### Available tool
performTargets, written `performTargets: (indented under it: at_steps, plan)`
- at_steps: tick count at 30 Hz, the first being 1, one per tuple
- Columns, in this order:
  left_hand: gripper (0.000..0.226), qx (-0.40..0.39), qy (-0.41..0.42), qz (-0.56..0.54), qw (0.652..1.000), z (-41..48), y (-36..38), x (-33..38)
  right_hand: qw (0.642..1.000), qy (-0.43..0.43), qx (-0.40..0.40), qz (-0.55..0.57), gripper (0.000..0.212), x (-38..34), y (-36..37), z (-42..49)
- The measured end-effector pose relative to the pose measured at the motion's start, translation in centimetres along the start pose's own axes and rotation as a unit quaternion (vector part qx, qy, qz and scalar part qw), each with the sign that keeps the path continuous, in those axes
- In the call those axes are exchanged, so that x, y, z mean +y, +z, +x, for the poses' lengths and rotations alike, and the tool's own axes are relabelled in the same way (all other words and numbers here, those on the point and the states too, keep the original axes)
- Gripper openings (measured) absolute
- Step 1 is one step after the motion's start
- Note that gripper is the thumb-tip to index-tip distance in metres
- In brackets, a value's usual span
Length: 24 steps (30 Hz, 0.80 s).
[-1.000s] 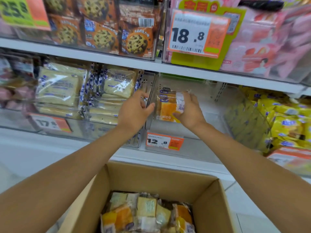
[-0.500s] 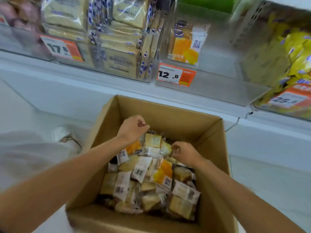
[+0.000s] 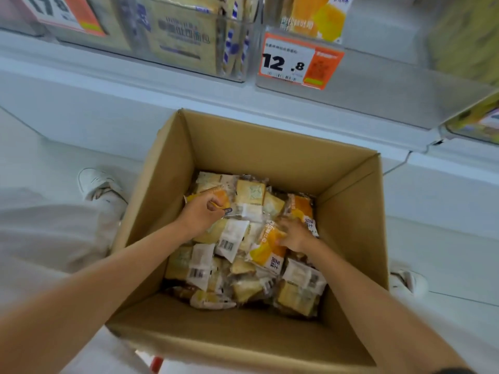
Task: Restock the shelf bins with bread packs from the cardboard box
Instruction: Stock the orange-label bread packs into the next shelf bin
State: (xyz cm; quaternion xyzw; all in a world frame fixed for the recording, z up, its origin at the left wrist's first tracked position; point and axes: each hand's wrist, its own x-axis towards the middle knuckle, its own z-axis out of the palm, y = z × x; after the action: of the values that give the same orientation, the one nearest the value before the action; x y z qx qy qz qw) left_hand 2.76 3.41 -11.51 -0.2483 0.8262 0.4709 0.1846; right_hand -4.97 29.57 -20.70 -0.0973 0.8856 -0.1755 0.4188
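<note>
An open cardboard box (image 3: 256,147) sits below me, full of several clear-wrapped bread packs. My left hand (image 3: 201,215) is down in the box's left side, fingers curled round the edge of an orange bread pack (image 3: 222,197). My right hand (image 3: 294,234) is in the right side and grips a yellow-orange bread pack (image 3: 266,248) that is tilted up off the pile. Above, a clear shelf bin (image 3: 378,87) with a 12.8 price tag (image 3: 299,62) holds one orange pack (image 3: 316,14) at its back.
To the left of that bin, another clear bin (image 3: 189,44) is packed with pale toast packs. A yellow-packed bin (image 3: 469,36) stands at the right. White shoes (image 3: 100,184) and a trouser leg show on the floor left of the box.
My view dropped from the shelf to the box. Both hands left the bin, where one orange pack stays, went down into the box, and each now holds a pack.
</note>
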Motion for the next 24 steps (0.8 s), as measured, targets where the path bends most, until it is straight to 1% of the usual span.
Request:
performTargets:
  at_steps: [2,4,6,8,9,10,11,12,13,14,15,16,17,18,20,22,24]
  plan:
    - [0.018,-0.009,0.004,-0.002,1.0,-0.3,0.2,0.2,0.997,-0.01,0.008,0.082,0.03,-0.5,-0.3,-1.1]
    - [0.026,-0.023,0.017,-0.001,1.0,-0.5,0.3,0.9,0.991,-0.042,0.036,0.123,0.029,-2.0,-1.2,-2.6]
    - [0.05,-0.057,0.05,0.012,0.997,-0.8,-0.1,2.0,0.984,-0.098,0.07,0.131,0.035,-4.7,-2.8,-4.2]
    - [0.079,-0.104,0.099,0.031,0.989,-1.0,-0.6,3.7,0.979,-0.159,0.087,0.097,0.047,-7.6,-4.6,-5.5]
    - [0.087,-0.123,0.118,0.053,0.984,-1.0,-0.9,4.6,0.974,-0.189,0.085,0.095,0.055,-9.2,-5.6,-6.2]
    - [0.087,-0.136,0.129,0.077,0.979,-1.0,-1.1,5.4,0.968,-0.214,0.08,0.106,0.064,-10.5,-6.5,-6.9]
    - [0.079,-0.143,0.131,0.096,0.976,-0.9,-1.5,6.0,0.962,-0.231,0.08,0.123,0.073,-11.5,-7.2,-7.4]
    - [0.062,-0.138,0.123,0.101,0.978,-0.8,-2.0,6.3,0.957,-0.236,0.087,0.142,0.078,-12.2,-7.7,-7.7]
    - [0.043,-0.114,0.108,0.083,0.984,-0.6,-2.5,6.4,0.952,-0.234,0.102,0.168,0.08,-12.5,-8.1,-7.9]
    - [0.029,-0.075,0.085,0.048,0.992,-0.3,-3.0,5.9,0.946,-0.224,0.127,0.199,0.078,-12.4,-8.3,-7.9]
    - [0.024,-0.026,0.058,0.003,0.998,-0.1,-3.7,5.1,0.938,-0.208,0.157,0.228,0.074,-11.9,-8.3,-7.8]
    - [0.024,0.017,0.026,-0.054,0.998,-0.1,-4.2,4.3,0.934,-0.183,0.179,0.248,0.068,-11.0,-8.0,-7.4]
    - [0.025,0.044,-0.005,-0.119,0.992,0.0,-4.6,3.4,0.936,-0.152,0.183,0.26,0.061,-9.9,-7.5,-6.9]
    - [0.029,0.054,-0.03,-0.184,0.981,0.1,-4.9,2.7,0.945,-0.114,0.165,0.259,0.054,-8.5,-6.6,-6.1]
    - [0.033,0.04,-0.066,-0.276,0.958,0.0,-5.2,1.9,0.964,-0.032,0.095,0.248,0.048,-5.7,-4.0,-4.5]
    - [0.028,0.015,-0.082,-0.318,0.945,-0.1,-5.1,1.3,0.961,0.026,0.027,0.275,0.054,-3.8,-1.3,-3.5]
    - [0.027,-0.008,-0.094,-0.338,0.936,-0.2,-4.7,0.5,0.952,0.061,-0.01,0.301,0.064,-3.4,0.7,-2.6]
